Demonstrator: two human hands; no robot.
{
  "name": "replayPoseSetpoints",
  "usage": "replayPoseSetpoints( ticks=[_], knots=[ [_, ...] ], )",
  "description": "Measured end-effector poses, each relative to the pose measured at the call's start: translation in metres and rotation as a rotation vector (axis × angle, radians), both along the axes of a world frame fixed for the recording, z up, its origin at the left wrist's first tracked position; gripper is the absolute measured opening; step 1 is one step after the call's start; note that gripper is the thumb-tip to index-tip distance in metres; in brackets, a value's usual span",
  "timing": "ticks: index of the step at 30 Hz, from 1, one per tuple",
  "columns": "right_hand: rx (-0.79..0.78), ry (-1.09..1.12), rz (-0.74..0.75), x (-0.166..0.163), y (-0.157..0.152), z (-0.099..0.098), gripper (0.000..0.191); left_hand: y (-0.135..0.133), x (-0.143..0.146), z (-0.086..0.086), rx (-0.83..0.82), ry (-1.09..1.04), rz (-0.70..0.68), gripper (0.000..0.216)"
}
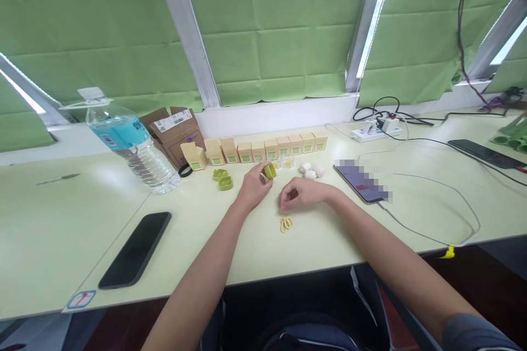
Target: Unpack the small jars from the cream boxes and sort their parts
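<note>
Presently, green case (270, 171) pinched between thumb and fingers of left hand (253, 187), tilted; too small to tell its long axis. Right hand (303, 194) beside it: fingers curled toward thumb, any grip undeterminable. Yellow clips (286, 224) lie nearer the wearer, lengthwise roughly front-to-back.

The right arm is being covered by a greyish-blue sleeve (473, 332), its edge being seen near the elbow. Below it, the right forearm (382, 244) is being left bare, as is the right hand (307, 193). The left forearm (206, 274) and left hand (254, 186) are likewise being left bare. At the waist, navy cloth (317, 339) is being crossed by a thin pale line. Very dark fabric (288, 293) is being worn over the lap, its finer details being lost in shadow.
</note>
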State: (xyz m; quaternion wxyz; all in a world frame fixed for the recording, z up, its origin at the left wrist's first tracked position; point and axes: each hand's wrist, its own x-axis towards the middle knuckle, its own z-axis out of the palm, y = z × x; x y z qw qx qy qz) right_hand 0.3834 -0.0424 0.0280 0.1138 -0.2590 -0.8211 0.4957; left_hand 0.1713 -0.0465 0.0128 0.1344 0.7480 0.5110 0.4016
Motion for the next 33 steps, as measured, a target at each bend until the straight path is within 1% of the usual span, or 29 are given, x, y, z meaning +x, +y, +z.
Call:
replayPoseSetpoints(
  ticks=[3,6,9,12,14,16,19,23,25,29,33],
  knots=[
    [0.085,-0.017,-0.079,-0.001,0.001,-0.001,0.026,-0.001,-0.001,0.001,-0.005,0.012,-0.006,0.051],
    [0.121,-0.029,-0.123,-0.002,0.002,-0.001,0.025,-0.002,-0.001,0.002,-0.033,0.028,0.046,0.050],
    [0.117,-0.032,-0.124,-0.003,0.001,0.001,0.023,-0.002,-0.001,0.002,-0.032,0.016,0.132,0.049],
    [0.124,-0.033,-0.123,-0.004,0.001,0.002,0.023,0.000,-0.003,0.002,0.003,-0.006,0.223,0.043],
    [0.133,-0.031,-0.122,-0.004,0.001,0.002,0.024,0.004,-0.006,0.003,-0.003,-0.003,0.296,0.040],
    [0.139,-0.030,-0.126,-0.004,0.001,0.001,0.023,0.008,-0.011,0.003,-0.024,0.006,0.372,0.041],
    [0.139,-0.033,-0.129,-0.004,0.001,0.001,0.024,0.013,-0.020,0.005,-0.029,0.028,0.447,0.044],
    [0.132,-0.034,-0.129,-0.004,0.000,0.001,0.025,0.013,-0.031,0.010,0.054,0.125,0.538,0.051],
    [0.128,-0.033,-0.137,-0.004,0.000,0.001,0.025,0.011,-0.036,0.013,0.087,0.193,0.569,0.050],
    [0.123,-0.029,-0.138,-0.005,0.000,0.000,0.026,0.009,-0.047,0.015,0.016,0.332,0.605,0.025],
    [0.122,-0.030,-0.136,-0.004,0.002,-0.002,0.025,0.010,-0.055,0.012,-0.038,0.442,0.576,0.024]
  ],
)
